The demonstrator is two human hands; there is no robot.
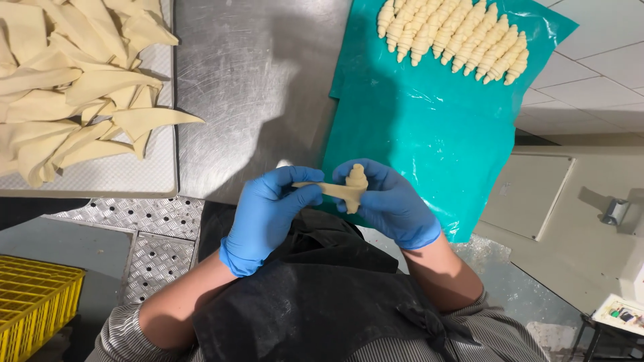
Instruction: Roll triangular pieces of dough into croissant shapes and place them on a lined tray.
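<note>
Surroundings: steel table (255,80); teal sheet (429,134) bearing a row of rolled dough pieces (453,37) at its far end; tray (134,177) at left, piled with flat dough triangles (67,87); yellow crate (33,302) on the floor.
Obstruction: nothing lies between the hands and the sheet.
Dough piece (345,188): pale, half rolled, with a flat tail; held in the air above the table's near edge.
Left hand (268,208): blue-gloved, fingers pinching the tail.
Right hand (389,201): blue-gloved, fingers curled around the rolled end.
</note>
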